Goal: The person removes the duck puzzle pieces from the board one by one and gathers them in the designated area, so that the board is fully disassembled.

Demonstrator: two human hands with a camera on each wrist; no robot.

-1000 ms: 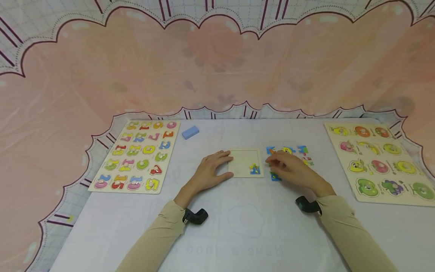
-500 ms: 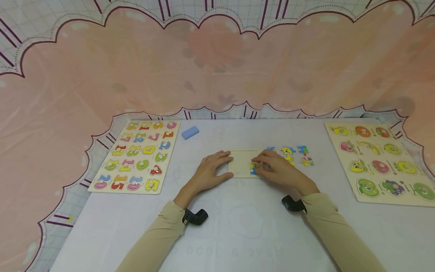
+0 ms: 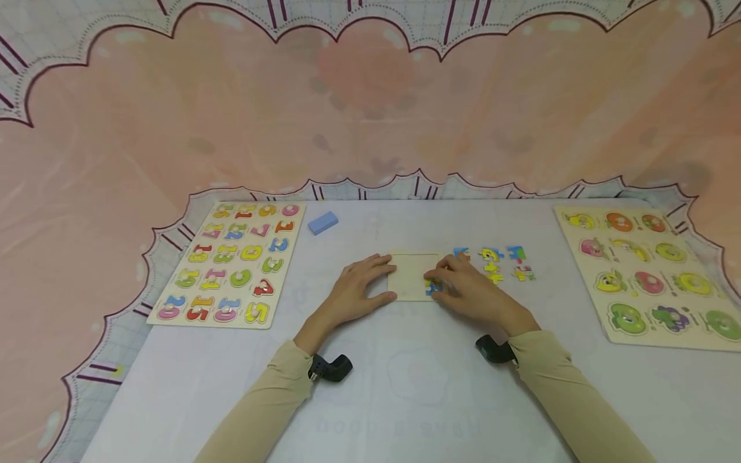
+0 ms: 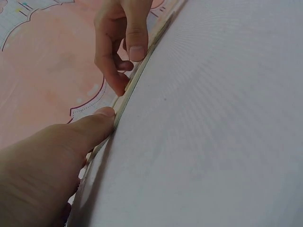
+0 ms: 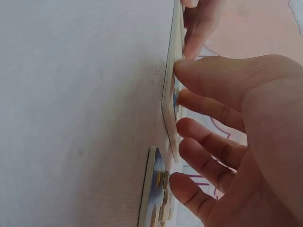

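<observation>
A pale wooden puzzle tray (image 3: 410, 276) lies mid-table. My left hand (image 3: 360, 286) rests along its left side with fairly straight fingers, the thumb (image 4: 102, 118) on the near rim. A small blue-and-yellow jigsaw piece (image 3: 431, 289) sits in the tray's near right corner. Over that corner, my right hand (image 3: 471, 290) pinches with thumb and index finger at a jigsaw piece, mostly covered by the fingers; a sliver of blue (image 5: 175, 98) shows between them. Whether this is the corner piece or another, I cannot tell. Several loose jigsaw pieces (image 3: 492, 256) lie right of the tray.
A number puzzle board (image 3: 222, 267) lies at the left and a fruit puzzle board (image 3: 651, 276) at the right. Toward the back sits a blue block (image 3: 323, 222). Another loose jigsaw piece (image 5: 154, 175) lies on the table below the right fingers. A patterned curtain hangs behind.
My right hand has moved left from over the loose pieces to the tray's near right corner, and its fingers have shifted slightly there since. The left hand stays on the tray.
</observation>
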